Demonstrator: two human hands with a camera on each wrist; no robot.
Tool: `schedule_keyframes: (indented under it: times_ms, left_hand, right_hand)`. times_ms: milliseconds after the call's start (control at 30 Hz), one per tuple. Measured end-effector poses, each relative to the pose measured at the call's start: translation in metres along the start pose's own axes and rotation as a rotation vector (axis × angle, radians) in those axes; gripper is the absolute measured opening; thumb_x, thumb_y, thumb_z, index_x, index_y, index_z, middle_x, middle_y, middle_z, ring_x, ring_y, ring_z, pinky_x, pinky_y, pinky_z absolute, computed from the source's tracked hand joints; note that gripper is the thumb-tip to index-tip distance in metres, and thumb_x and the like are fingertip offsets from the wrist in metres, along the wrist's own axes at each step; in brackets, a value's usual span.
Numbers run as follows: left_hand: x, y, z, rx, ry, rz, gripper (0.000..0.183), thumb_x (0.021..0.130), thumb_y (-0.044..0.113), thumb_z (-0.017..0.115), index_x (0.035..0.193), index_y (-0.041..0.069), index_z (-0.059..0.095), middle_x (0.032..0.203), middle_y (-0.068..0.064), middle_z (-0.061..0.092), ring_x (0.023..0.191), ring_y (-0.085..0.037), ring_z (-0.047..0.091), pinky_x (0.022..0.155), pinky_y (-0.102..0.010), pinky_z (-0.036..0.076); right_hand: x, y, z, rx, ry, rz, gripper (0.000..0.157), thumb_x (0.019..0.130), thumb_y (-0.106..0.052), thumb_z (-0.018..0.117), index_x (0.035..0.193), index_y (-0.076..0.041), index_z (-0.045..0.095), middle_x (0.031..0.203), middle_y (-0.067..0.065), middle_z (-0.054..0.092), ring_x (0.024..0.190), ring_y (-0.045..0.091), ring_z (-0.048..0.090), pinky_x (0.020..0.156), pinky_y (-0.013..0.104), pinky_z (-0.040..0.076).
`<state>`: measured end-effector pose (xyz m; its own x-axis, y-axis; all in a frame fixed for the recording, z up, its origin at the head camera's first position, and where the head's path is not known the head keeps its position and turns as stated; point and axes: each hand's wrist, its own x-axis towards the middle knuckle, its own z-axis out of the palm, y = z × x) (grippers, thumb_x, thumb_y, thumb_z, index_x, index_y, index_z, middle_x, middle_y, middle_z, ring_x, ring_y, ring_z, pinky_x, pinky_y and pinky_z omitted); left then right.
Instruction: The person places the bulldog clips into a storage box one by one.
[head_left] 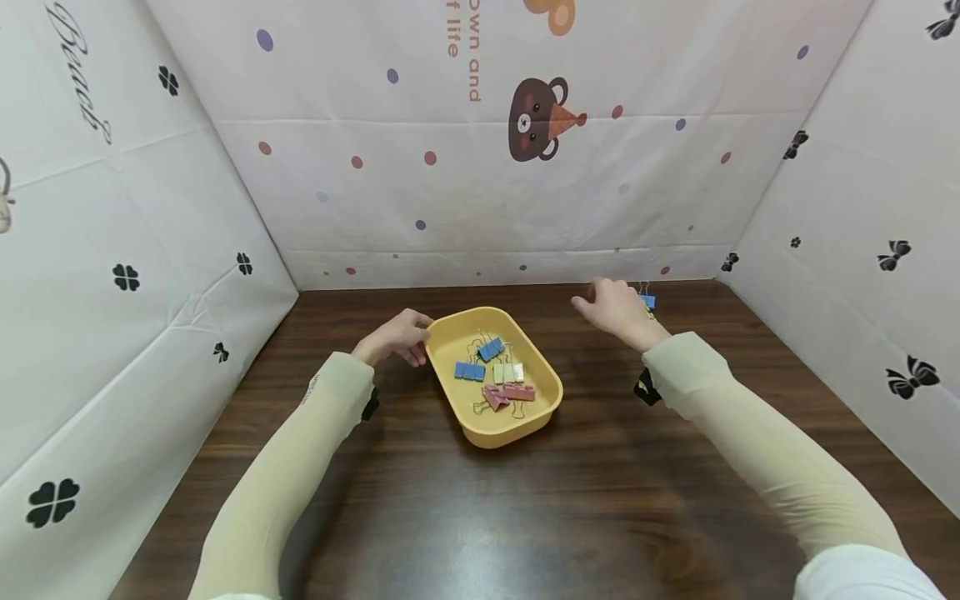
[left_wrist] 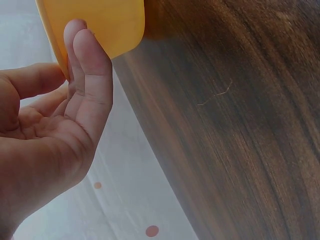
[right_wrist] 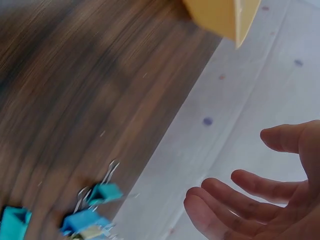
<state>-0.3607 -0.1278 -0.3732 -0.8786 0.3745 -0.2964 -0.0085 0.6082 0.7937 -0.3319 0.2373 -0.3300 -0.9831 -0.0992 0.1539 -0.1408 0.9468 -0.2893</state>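
Note:
My left hand (head_left: 397, 335) pinches the upper left rim of a yellow plastic tray (head_left: 448, 332). In the left wrist view the thumb and fingers meet on either side of the tray's corner. Inside the tray lie blue binder clips (head_left: 469, 372), a pale yellow-green binder clip (head_left: 508, 373) and pink binder clips (head_left: 519, 392), their wire handles spread out. To the right of the tray, my right hand (head_left: 617, 313) is over the back of the table, fingers loosely bent and holding nothing. Teal binder clips (right_wrist: 105, 193) and a blue binder clip (right_wrist: 85, 221) lie near it, mostly hidden by the hand in the head view.
The dark wood table (head_left: 480, 517) meets a white printed sheet (head_left: 450, 200) hanging along its back edge. Similar sheets with clover and bow prints line the left side (head_left: 157, 350) and the right side (head_left: 840, 317).

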Motion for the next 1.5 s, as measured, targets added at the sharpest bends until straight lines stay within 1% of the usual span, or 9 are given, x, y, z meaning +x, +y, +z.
schedule_keyframes:
  times_ms: [200,433,600,733,800,1033,1133,1333,1500]
  left_hand:
    - [0.0,-0.001,0.001,-0.007,-0.002,-0.001,0.043,0.096,0.004,0.041,0.139,-0.002,0.047,0.075,-0.01,0.064,0.052,-0.014,0.062,0.057,-0.032,0.059]
    - [0.001,-0.001,0.001,-0.007,-0.001,-0.005,0.043,0.096,0.004,0.041,0.139,-0.001,0.047,0.072,-0.008,0.062,0.052,-0.015,0.062,0.057,-0.032,0.059]
    - [0.0,0.0,0.001,-0.013,-0.005,-0.001,0.044,0.096,0.003,0.04,0.14,-0.002,0.046,0.072,-0.008,0.063,0.052,-0.015,0.062,0.056,-0.032,0.059]
    - [-0.001,0.0,0.001,-0.018,-0.016,-0.003,0.045,0.097,0.003,0.039,0.141,-0.003,0.044,0.072,-0.008,0.063,0.052,-0.015,0.062,0.057,-0.032,0.059]
    - [-0.001,0.0,0.0,-0.019,-0.018,-0.003,0.045,0.097,0.003,0.039,0.141,-0.003,0.043,0.072,-0.008,0.063,0.052,-0.015,0.062,0.058,-0.032,0.059]
    - [0.0,0.0,0.0,-0.014,-0.016,-0.001,0.045,0.097,0.003,0.039,0.142,-0.004,0.043,0.072,-0.008,0.063,0.052,-0.014,0.062,0.057,-0.032,0.059]
    - [0.001,-0.001,-0.001,-0.013,-0.017,-0.005,0.045,0.097,0.003,0.039,0.142,-0.004,0.043,0.073,-0.008,0.063,0.052,-0.014,0.062,0.057,-0.032,0.059]
    - [0.003,-0.002,-0.001,-0.012,-0.013,-0.004,0.045,0.097,0.003,0.04,0.141,-0.004,0.043,0.072,-0.008,0.063,0.051,-0.014,0.062,0.056,-0.031,0.058]
    - [0.002,-0.002,0.0,-0.018,-0.009,-0.005,0.045,0.097,0.003,0.039,0.141,-0.003,0.044,0.071,-0.007,0.062,0.051,-0.014,0.062,0.055,-0.03,0.058]
  right_hand:
    - [0.0,0.026,-0.003,-0.032,-0.001,0.079,0.044,0.095,-0.04,0.053,0.108,0.002,0.058,0.094,0.024,0.065,0.073,0.036,0.063,0.054,0.041,0.049]
    - [-0.002,0.045,-0.009,-0.054,-0.048,0.116,0.042,0.095,-0.04,0.053,0.103,0.001,0.058,0.095,0.024,0.063,0.068,0.032,0.059,0.048,0.036,0.044]
    - [-0.005,0.053,-0.015,-0.094,-0.124,0.151,0.037,0.091,-0.04,0.058,0.076,-0.005,0.054,0.062,0.006,0.048,0.053,0.017,0.041,0.045,0.027,0.031]
    - [-0.009,0.06,-0.02,-0.11,-0.239,0.18,0.042,0.088,-0.041,0.062,0.063,-0.013,0.044,0.054,-0.003,0.031,0.051,0.015,0.035,0.048,0.028,0.027]
    - [-0.01,0.064,-0.021,-0.11,-0.279,0.182,0.039,0.087,-0.04,0.065,0.067,-0.012,0.047,0.057,-0.002,0.036,0.054,0.016,0.041,0.049,0.03,0.032]
    - [-0.018,0.076,-0.022,-0.073,-0.423,0.17,0.034,0.086,-0.033,0.066,0.072,-0.008,0.047,0.062,0.0,0.035,0.057,0.016,0.038,0.054,0.032,0.035]
    - [-0.02,0.079,-0.022,-0.077,-0.469,0.16,0.031,0.085,-0.032,0.066,0.08,-0.004,0.053,0.068,0.004,0.044,0.061,0.018,0.044,0.056,0.033,0.037]
    - [-0.022,0.087,-0.016,-0.107,-0.518,0.176,0.05,0.085,-0.033,0.066,0.108,0.009,0.053,0.088,0.016,0.053,0.071,0.024,0.051,0.057,0.034,0.04]
    - [-0.022,0.098,-0.01,-0.094,-0.522,0.198,0.052,0.083,-0.03,0.069,0.112,0.01,0.053,0.094,0.019,0.053,0.073,0.025,0.051,0.057,0.033,0.039]
